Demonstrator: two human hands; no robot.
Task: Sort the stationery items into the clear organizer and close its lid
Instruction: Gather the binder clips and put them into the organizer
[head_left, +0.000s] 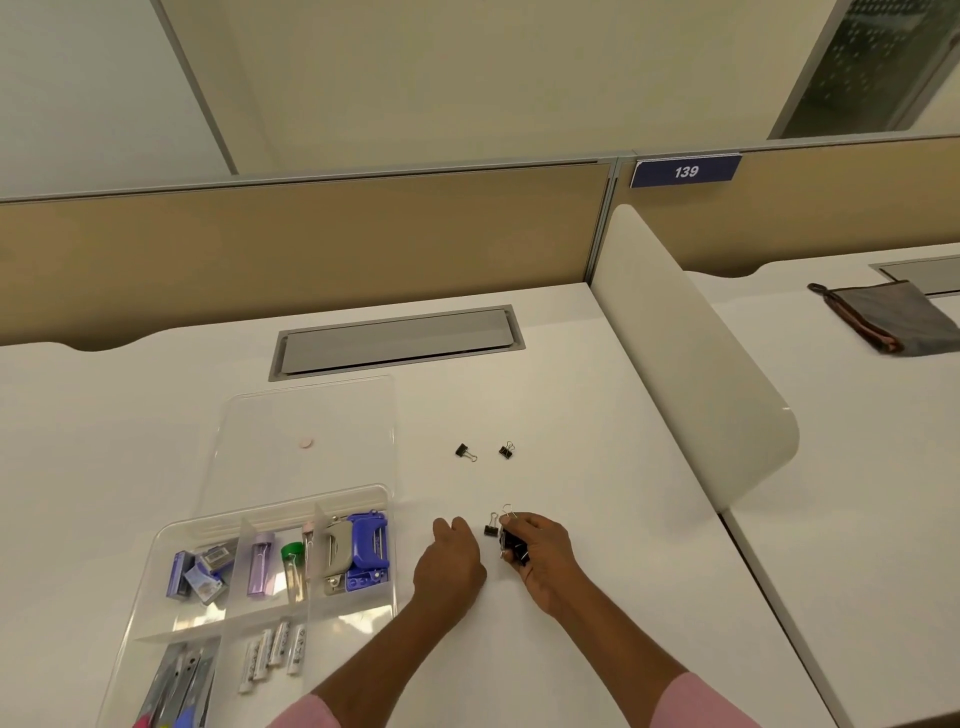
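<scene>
I hold a bunch of black clips (513, 544) in my right hand (540, 556). My fingers curl round them so they stay together and I can carry them all in one go. Their wire handles stick out past my fingertips.

One small clip (491, 527) sits on the desk (597, 405), just beside that hand and between my two hands. My left hand (451, 564) rests on the desk with its back up. Its fingers are loose and point at the small clip. It holds nothing that I can see. I think it is there to pick that one up.

Two more lie farther away from me: the left far clip (466, 451) and the right far clip (507, 449). They are apart from each other, so I think I must reach for each one.

The clear organizer (291, 506) is to my left. Its lid (337, 410) is swung open behind it, so I can drop things in from above. The batteries (275, 649) and the blue stapler (369, 545) already lie in their own parts. I think the clips are the last things to sort, and then the lid can come down.

Both my arms reach forward over the desk, and my wrists are close together.
</scene>
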